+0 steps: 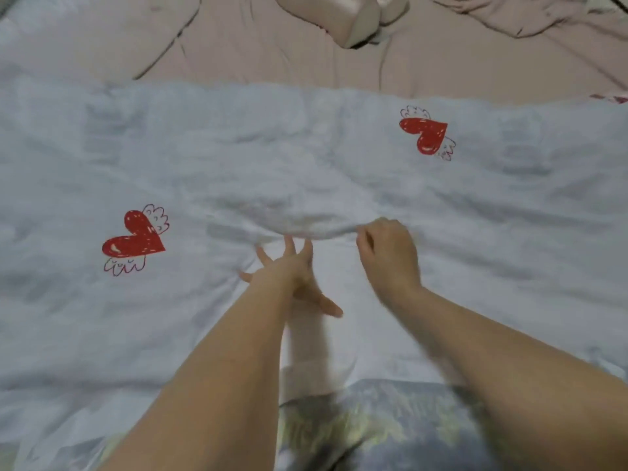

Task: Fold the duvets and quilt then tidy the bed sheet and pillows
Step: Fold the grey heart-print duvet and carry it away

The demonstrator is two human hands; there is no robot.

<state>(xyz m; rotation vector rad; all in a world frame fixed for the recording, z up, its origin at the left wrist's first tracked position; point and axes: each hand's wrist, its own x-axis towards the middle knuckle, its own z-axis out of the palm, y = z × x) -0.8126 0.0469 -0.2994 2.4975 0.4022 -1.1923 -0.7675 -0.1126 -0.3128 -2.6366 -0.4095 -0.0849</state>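
A white duvet [238, 164] printed with red winged hearts lies spread across the bed and fills most of the head view. My right hand [387, 253] pinches a raised fold of this duvet near the middle. My left hand [292, 270] hovers just left of it, fingers spread, holding nothing, its fingertips close to the same fold. Beyond the duvet's far edge the pink bed sheet [272, 52] shows, wrinkled. A pink pillow [343, 15] lies at the top centre, partly cut off by the frame.
A rumpled pink cloth [530, 15] lies bunched at the top right. At the bottom centre a grey patterned fabric [380, 426] sits close to my body, under my arms.
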